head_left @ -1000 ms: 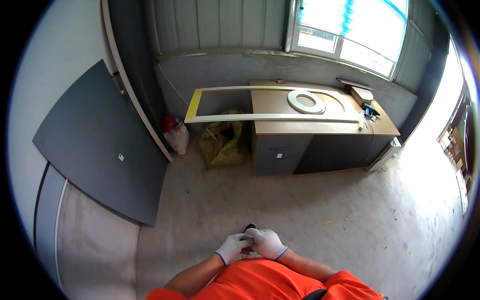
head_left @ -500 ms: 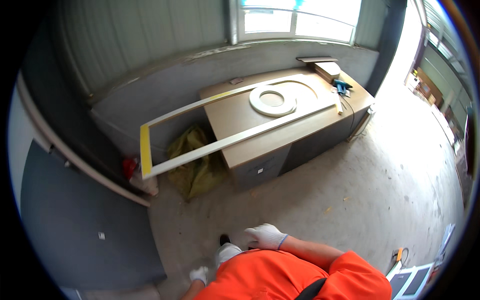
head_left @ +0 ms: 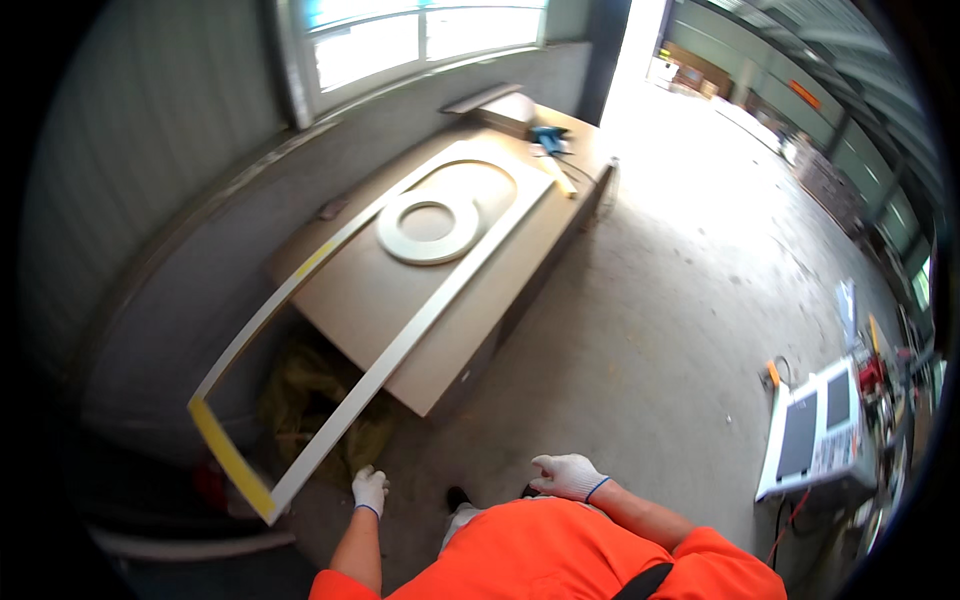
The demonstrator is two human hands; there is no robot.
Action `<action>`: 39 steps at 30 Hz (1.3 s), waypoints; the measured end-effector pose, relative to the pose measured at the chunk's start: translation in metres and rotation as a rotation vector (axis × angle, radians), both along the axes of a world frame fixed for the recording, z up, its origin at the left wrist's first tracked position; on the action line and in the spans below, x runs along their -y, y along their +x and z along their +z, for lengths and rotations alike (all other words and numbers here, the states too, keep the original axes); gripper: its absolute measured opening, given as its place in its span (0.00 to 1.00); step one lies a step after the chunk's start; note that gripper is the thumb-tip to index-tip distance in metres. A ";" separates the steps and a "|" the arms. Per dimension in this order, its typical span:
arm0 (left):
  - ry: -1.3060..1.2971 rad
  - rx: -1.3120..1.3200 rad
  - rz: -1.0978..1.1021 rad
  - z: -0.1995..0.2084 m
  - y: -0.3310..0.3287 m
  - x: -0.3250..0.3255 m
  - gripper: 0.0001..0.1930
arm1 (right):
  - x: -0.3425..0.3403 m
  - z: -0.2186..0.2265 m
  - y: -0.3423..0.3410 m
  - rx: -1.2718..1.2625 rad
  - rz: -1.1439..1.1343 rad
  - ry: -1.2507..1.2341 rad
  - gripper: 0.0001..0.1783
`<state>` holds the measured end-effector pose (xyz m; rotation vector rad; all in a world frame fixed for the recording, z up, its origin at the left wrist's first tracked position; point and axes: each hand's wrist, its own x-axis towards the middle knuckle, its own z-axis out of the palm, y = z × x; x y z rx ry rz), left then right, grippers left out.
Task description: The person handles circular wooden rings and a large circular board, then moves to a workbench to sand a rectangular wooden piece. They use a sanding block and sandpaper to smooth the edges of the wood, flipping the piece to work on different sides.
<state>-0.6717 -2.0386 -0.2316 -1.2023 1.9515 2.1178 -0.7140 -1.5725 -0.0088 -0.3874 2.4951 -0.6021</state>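
My left hand (head_left: 370,489), in a white knit glove, hangs low beside the near end of a long white frame (head_left: 385,362), apart from it. Its fingers are loosely curled, with nothing visible in them. My right hand (head_left: 568,476), gloved the same way, is held in front of my orange shirt (head_left: 540,555), its fingers folded in and nothing showing in them. The frame lies on a wooden-topped bench (head_left: 350,295). One end of it is rounded; the straight end, with a yellow strip (head_left: 230,460), overhangs the bench. A flat white ring (head_left: 397,245) lies inside the frame.
A blue glue gun or similar corded tool (head_left: 550,138) and a stack of boards (head_left: 508,112) sit at the bench's far end. An olive sack (head_left: 355,440) lies below the overhang. A white machine with dark panels (head_left: 815,430) stands at right. Concrete floor (head_left: 640,340) runs beside the bench.
My view has turned to the right, so the bench and frame now sit further left and the white machine shows more fully. My left hand has come up and forward.
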 end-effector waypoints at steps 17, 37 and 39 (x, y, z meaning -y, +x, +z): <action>-0.320 0.287 -1.079 -0.016 -0.126 -0.188 0.28 | -0.141 -0.086 -0.039 0.251 -0.485 0.131 0.35; -0.167 -0.056 -0.887 0.052 -0.531 -0.573 0.24 | -0.437 -0.030 -0.378 0.096 -0.492 -0.110 0.38; -0.106 -0.146 -0.815 0.076 -0.611 -0.613 0.23 | -0.472 -0.032 -0.427 0.052 -0.522 -0.090 0.39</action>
